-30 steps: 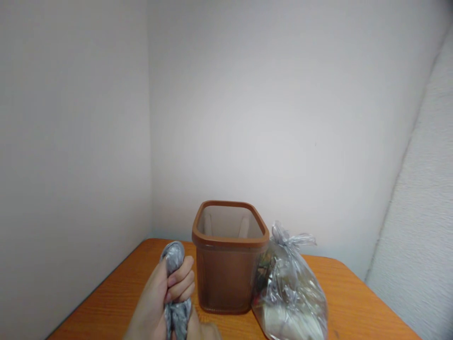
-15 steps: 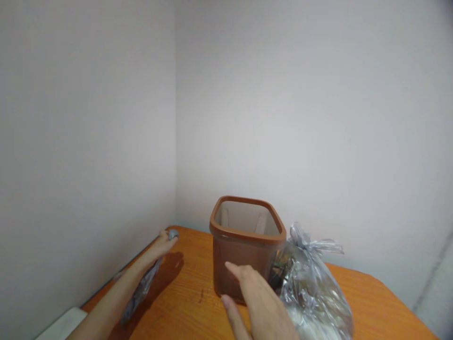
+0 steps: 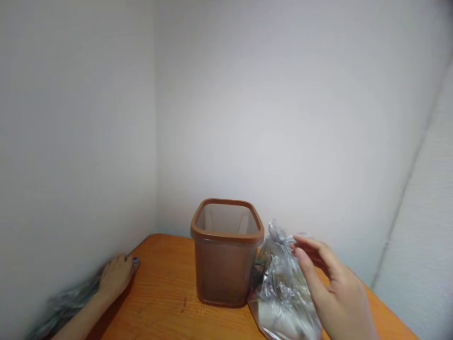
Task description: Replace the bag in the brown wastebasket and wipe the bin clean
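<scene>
My left hand is at the table's left edge, fingers curled over crumpled grey plastic bag material that trails back along the wall. A small grey end of it pokes out beyond my fingers. My right hand is open, thumb and fingers apart, beside the knot of a tied, translucent plastic bag; whether the fingertips touch it I cannot tell. That bag is full of mixed, wrinkled contents that look like rubbish. Just left of it an upright brown bin with a square rim stands with nothing visible inside.
The orange-brown wooden table runs into a corner. A pale wall rises behind the bin, another wall closes off the left side, and a dark line runs down the wall at the right.
My right hand has moved from in front of the bin to the tied bag's knot. My left hand has come lower and left with the grey plastic. The view has turned right.
</scene>
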`<state>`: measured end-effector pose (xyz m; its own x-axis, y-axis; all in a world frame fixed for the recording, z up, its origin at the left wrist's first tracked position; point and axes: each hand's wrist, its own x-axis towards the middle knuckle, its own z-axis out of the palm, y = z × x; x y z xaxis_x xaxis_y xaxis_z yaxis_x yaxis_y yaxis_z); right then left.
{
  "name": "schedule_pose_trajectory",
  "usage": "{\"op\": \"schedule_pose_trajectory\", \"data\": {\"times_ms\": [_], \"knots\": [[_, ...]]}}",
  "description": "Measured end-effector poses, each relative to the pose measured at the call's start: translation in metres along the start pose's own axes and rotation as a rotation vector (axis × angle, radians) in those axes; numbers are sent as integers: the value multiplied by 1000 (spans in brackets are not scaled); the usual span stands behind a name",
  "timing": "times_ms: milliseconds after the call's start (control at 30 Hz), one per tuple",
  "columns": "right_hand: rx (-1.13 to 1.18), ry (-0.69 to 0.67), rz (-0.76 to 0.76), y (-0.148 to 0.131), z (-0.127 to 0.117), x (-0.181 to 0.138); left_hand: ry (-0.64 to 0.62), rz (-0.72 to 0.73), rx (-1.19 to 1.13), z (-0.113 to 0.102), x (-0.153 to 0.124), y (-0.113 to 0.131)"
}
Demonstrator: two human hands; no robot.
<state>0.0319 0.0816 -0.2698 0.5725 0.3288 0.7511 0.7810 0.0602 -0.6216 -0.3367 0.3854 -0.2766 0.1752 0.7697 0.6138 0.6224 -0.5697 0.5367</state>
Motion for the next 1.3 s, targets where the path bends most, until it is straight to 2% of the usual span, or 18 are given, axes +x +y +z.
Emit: {"op": "schedule_pose_trajectory", "data": {"times_ms": [33, 67, 133, 233, 300, 367, 433, 500, 533, 633, 700, 833, 967, 1100, 1200, 1300], "knots": [[0, 8, 101, 11, -1, 3, -7, 32, 52, 4, 5, -11], [-1, 14, 181, 23, -1, 6, -7, 117, 238, 8, 10, -23], [-19, -1, 252, 48, 5, 11, -28, 214, 508, 14, 20, -45], [-124, -16, 174, 81, 23, 14, -138, 255, 706, 18, 32, -66], [-203, -23, 86, 96, 39, 14, -176, 245, 809, 17, 36, -65], [-270, -42, 41, 105, 54, 13, -152, 238, 931, 17, 36, -51], [-341, -76, 37, 109, 68, 11, -96, 276, 988, 18, 35, -25], [-419, -112, 48, 112, 81, 10, -36, 384, 898, 22, 33, 11], [-455, -124, 47, 114, 86, 9, 17, 400, 825, 25, 32, 31], [-515, -142, 30, 118, 95, 5, 67, 484, 574, 30, 28, 91], [-507, -141, 16, 121, 96, 4, 32, 577, 396, 32, 22, 128], [-465, -100, -19, 122, 88, 4, -192, 777, 212, 36, 11, 177], [-438, -21, -64, 116, 71, 15, -313, 843, 193, 46, 7, 190], [-427, 59, -125, 97, 39, 48, -354, 826, 166, 48, 8, 187], [-439, 154, -174, 68, 9, 89, -380, 837, 124, 41, 7, 188], [-383, 334, -300, 25, -19, 134, -409, 842, 83, 33, 2, 189]]}}
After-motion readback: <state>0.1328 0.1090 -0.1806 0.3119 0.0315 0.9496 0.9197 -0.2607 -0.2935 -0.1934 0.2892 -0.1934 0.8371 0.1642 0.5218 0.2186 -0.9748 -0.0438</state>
